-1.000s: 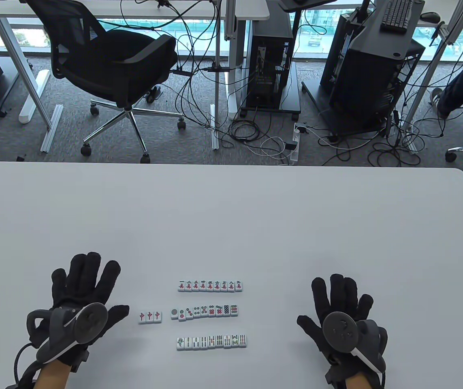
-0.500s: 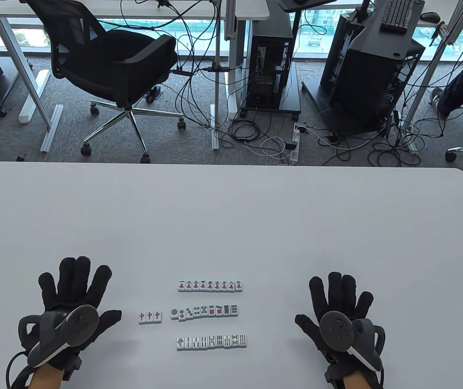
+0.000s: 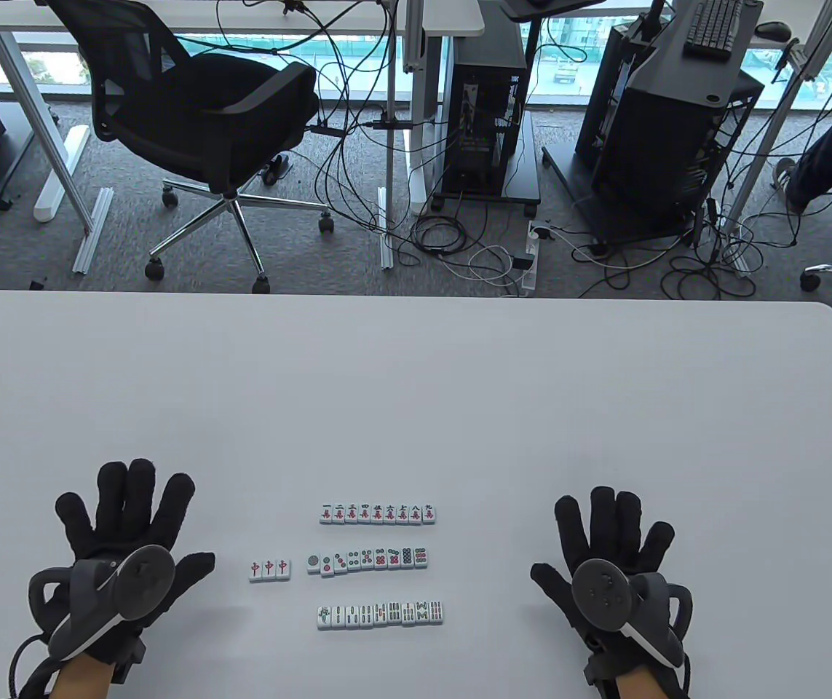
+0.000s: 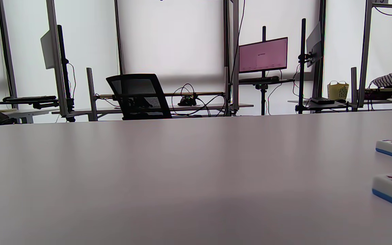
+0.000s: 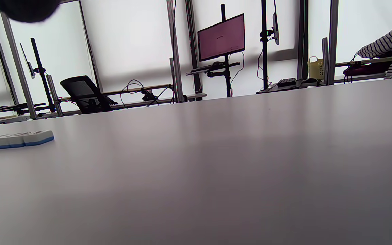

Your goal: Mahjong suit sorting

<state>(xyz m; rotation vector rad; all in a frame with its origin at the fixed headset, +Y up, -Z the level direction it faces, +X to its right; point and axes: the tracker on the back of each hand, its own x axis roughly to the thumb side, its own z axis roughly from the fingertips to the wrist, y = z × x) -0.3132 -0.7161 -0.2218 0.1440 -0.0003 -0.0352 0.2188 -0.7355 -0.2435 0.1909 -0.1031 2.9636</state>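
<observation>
Between the two hands lie four groups of mahjong tiles, all face up, each running sideways from one hand toward the other.

Nearest the person is the bamboo row [image 3: 380, 615]. Just past it is the circle row [image 3: 367, 561], and farthest is the character row [image 3: 377, 513]. Each row has nine tiles side by side. The three red-dragon tiles [image 3: 269, 569] sit in a short line just beside the left thumb, in line with the circle row.

The left hand [image 3: 119, 539] lies flat on the white table [image 3: 416, 393] with its fingers spread wide. It holds nothing and touches no tile.

The right hand [image 3: 608, 561] lies flat too, fingers spread, holding nothing. It is well apart from the rows.
</observation>
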